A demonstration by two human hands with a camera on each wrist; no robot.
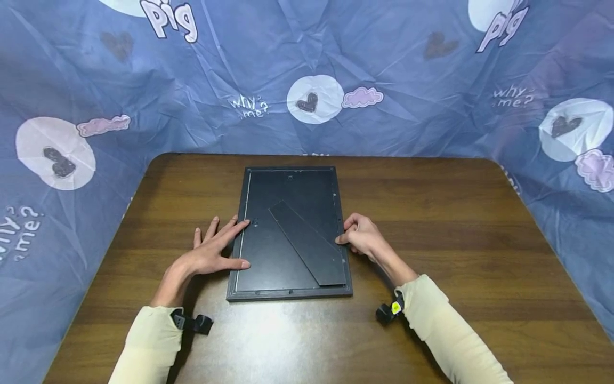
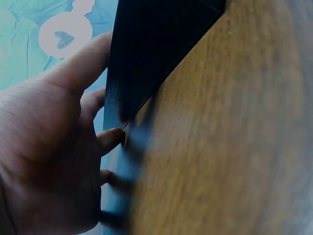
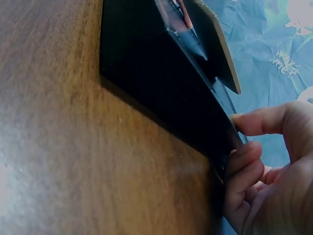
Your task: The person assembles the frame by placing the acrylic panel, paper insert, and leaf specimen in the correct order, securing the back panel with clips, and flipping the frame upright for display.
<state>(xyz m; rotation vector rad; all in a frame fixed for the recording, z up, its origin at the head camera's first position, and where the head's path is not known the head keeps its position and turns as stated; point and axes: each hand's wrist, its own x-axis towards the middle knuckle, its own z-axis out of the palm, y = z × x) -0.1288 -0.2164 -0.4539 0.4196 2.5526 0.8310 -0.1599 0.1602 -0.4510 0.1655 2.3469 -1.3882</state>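
Observation:
A black picture frame (image 1: 268, 250) lies on the wooden table with its back up. Its easel stand (image 1: 312, 250) slants across the backing; the right wrist view shows the stand's free end (image 3: 222, 58) raised off the back. At the frame's left edge my left hand (image 1: 211, 256) is spread, with the thumb and index finger reaching onto the rim. Opposite it, my right hand (image 1: 366, 237) pinches the right edge, thumb on top and the other fingers curled against the side. The front of the frame is hidden.
The table (image 1: 431, 213) has rounded far corners. Behind it and along both sides hangs a blue printed cloth (image 1: 408, 69). Dark wrist cameras sit by both cuffs, and light glares off the tabletop in front of the frame.

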